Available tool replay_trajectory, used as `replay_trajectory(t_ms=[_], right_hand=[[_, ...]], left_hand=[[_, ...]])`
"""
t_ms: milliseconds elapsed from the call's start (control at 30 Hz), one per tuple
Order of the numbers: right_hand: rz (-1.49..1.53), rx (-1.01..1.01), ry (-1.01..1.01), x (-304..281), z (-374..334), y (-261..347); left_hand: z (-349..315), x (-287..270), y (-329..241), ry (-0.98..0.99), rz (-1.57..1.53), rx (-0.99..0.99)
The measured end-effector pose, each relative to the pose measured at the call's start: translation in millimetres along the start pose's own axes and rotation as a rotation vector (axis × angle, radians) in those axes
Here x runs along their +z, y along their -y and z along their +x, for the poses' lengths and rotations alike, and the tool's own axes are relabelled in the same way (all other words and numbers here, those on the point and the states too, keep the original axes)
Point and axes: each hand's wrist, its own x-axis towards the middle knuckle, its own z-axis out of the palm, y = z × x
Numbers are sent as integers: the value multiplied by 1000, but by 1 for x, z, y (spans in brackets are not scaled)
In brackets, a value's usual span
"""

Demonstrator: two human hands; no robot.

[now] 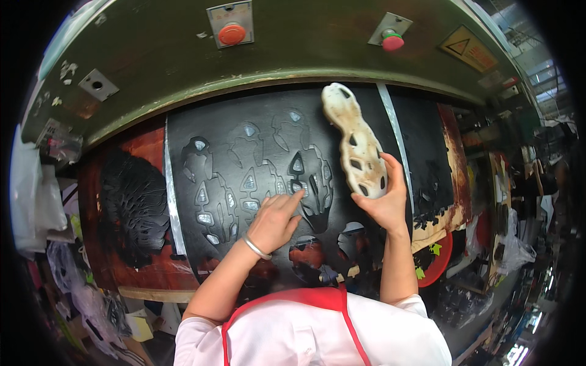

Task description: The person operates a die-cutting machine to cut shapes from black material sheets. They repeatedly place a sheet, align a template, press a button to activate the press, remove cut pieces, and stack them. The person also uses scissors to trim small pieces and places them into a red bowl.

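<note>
My right hand [389, 198] grips the lower end of a cream, brown-stained, sole-shaped cutting die [354, 131] with several openings, its thumb on the near edge. The die is tilted above a black sheet [268, 110]. My left hand [274, 222], a bangle on its wrist, rests on the sheet with the index finger stretched out onto a cut sole outline [314, 210]. Its thumb stands apart, and it appears to hold nothing. Several similar cut outlines [213, 210] run across the sheet to the left. Dark cut pieces stand partly lifted near that fingertip.
A green machine beam [305, 43] spans the far side, bearing a red push button [232, 34] and a pink-and-green one [392, 41]. Crinkled black scrap [134, 204] lies at left on a reddish board. A red basin [436, 262] stands at the right, near plastic bags.
</note>
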Motion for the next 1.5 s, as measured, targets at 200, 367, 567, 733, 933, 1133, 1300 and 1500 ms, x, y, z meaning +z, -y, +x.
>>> replay_trajectory(t_ms=[200,367,567,733,933,1133,1300,1500], right_hand=[[-365,-176,28,16,6,-29],[-399,-212,31,23,33,-39],[-358,-176,118,39,99,-28],[-320,-468,-388,35,189,10],[-512,-546,-593,63,245,16],[-515,-500,-555,57,232,-9],[-603,-209,-537,17,188,-62],[-198,273,-422,-1,154,-134]], left_hand=[[4,-31,-5,-51,-199,-157],[-20,-74,18,-241,-26,-243],[-78,-112,68,-543,87,-562],[-104,-99,115,-780,265,-651],[-71,-82,180,-722,517,-689],[-54,-100,197,-703,506,-685],[-50,-100,188,-753,469,-665],[-58,-91,199,-751,462,-661]])
